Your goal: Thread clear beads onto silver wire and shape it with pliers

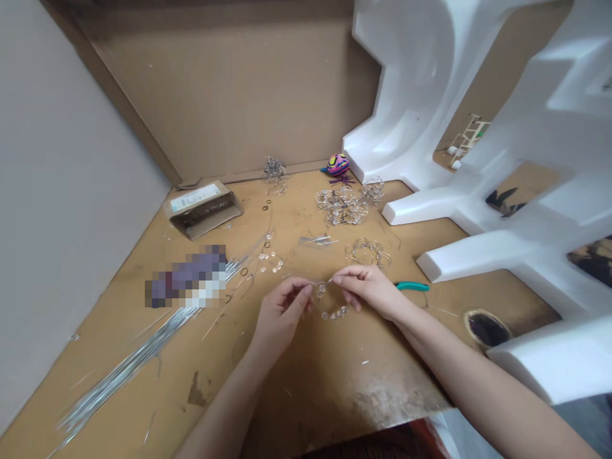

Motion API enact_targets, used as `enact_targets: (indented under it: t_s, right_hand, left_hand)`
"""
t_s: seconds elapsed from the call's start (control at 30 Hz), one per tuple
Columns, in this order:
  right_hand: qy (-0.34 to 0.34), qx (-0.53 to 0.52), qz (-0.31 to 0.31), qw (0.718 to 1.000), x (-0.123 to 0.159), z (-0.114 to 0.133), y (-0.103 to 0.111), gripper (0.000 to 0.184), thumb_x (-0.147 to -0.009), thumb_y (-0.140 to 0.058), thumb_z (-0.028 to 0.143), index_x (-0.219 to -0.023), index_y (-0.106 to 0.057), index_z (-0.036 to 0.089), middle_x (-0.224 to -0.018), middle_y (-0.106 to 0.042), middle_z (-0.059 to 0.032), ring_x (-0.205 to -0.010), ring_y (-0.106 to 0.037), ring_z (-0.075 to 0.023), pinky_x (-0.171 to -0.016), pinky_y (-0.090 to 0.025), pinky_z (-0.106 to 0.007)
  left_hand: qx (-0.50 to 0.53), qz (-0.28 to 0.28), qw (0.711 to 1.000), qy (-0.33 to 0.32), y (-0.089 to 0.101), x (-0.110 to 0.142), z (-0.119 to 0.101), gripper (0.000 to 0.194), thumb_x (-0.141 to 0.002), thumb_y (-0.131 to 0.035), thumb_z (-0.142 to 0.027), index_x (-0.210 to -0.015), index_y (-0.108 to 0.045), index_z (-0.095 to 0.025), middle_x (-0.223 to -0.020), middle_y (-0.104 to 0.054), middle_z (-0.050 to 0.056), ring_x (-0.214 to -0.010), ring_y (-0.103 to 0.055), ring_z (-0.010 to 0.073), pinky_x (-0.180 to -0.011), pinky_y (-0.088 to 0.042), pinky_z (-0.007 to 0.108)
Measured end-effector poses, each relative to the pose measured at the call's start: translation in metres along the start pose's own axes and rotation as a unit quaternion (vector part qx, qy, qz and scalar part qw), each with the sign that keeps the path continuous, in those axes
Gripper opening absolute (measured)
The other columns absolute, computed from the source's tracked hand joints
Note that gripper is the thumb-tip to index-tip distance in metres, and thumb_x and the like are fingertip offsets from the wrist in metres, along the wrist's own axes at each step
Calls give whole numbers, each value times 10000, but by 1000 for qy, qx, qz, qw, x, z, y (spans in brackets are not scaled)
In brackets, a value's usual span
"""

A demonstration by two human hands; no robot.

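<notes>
My left hand (281, 312) and my right hand (370, 290) meet low over the brown board (306, 376), both pinched shut on the ends of a thin wire strung with clear beads (335, 312). The beaded part hangs in a small curve between the two hands, just above the board. Loose clear beads (270, 260) and small rings lie just beyond my left hand.
A bundle of long silver wires (143, 354) runs down the left. Teal-handled pliers (411, 287) lie by my right wrist. Finished bead-and-wire pieces (342, 205), a colourful toy (337, 164) and a small cardboard box (203, 207) sit further back. White foam blocks (478, 191) crowd the right.
</notes>
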State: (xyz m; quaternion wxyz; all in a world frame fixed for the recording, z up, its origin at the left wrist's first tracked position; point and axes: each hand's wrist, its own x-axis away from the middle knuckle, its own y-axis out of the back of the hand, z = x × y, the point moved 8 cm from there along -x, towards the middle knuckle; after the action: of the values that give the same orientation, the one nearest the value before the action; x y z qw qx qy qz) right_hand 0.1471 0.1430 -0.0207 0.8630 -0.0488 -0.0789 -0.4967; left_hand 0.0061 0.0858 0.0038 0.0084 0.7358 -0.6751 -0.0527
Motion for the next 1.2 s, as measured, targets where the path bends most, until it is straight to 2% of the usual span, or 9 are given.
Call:
enact_targets:
  t_s: [0.2,0.4,0.5,0.63,0.77,0.87,1.03,1.13,1.2]
  right_hand:
    - [-13,45,22,999,5,-1,-11,228,-710,-590,383,-702,-619,157,-483,-558,42,-354,-500,-74,-388,-392,-192]
    - [-4,80,34,996,8,1,-18,213,-746,-549,359,-720,-616,158,-490,-554,38,-367,-514,-76,-402,-407,-189]
    - [2,81,33,996,9,2,-17,220,-750,-546,377,-756,-606,165,-489,-555,41,-367,-517,-87,-399,-408,-197]
    - [14,90,25,996,9,5,-14,231,-749,-549,388,-815,-598,172,-493,-547,46,-373,-506,-89,-410,-390,-205]
    - [28,126,18,991,9,8,-13,295,-674,-642,384,-886,-622,180,-481,-470,68,-395,-427,-70,-419,-324,-203]
    - [35,147,12,988,9,8,-14,346,-626,-683,393,-903,-647,190,-502,-428,66,-439,-359,-69,-429,-269,-211]
    - [40,137,13,990,9,10,-14,192,-691,-576,284,-819,-657,166,-497,-376,63,-446,-303,-68,-437,-242,-217]
    - [57,133,37,989,11,15,-16,239,-683,-530,190,-902,-625,181,-510,-375,71,-452,-324,-72,-445,-258,-211]
    - [64,123,52,989,12,17,-17,276,-696,-546,206,-969,-581,191,-538,-399,71,-474,-365,-79,-460,-286,-211]
  left_hand:
    - [-98,-36,995,-11,-1,3,1,136,-758,-552,-309,-737,-608,-186,-598,-517,-23,-522,-430,98,-483,-337,197]
    - [-137,-21,990,-20,-5,4,1,131,-767,-534,-287,-708,-589,-184,-575,-485,-32,-531,-415,96,-498,-339,199]
    - [-115,-16,993,-1,-5,3,5,136,-769,-535,-299,-719,-584,-183,-575,-488,-32,-499,-426,89,-467,-356,195]
    - [-36,-29,998,49,0,-1,13,155,-753,-558,-325,-709,-548,-176,-530,-470,-51,-446,-454,81,-439,-404,191]
    - [18,-33,997,66,0,-3,16,164,-735,-585,-329,-712,-529,-177,-504,-458,-68,-417,-453,72,-428,-424,192]
    - [24,-27,998,58,-2,-3,13,158,-735,-586,-323,-709,-530,-178,-490,-458,-71,-418,-456,73,-433,-432,194]
    - [4,-28,998,55,-2,-1,11,144,-745,-577,-307,-709,-535,-174,-502,-472,-68,-420,-469,69,-435,-427,185]
    - [-3,-27,998,53,-2,-1,11,136,-750,-571,-301,-713,-536,-175,-510,-478,-66,-427,-480,71,-438,-429,185]
    - [-2,-25,998,53,-2,-1,11,137,-754,-569,-302,-710,-531,-177,-516,-478,-68,-430,-481,71,-440,-430,187]
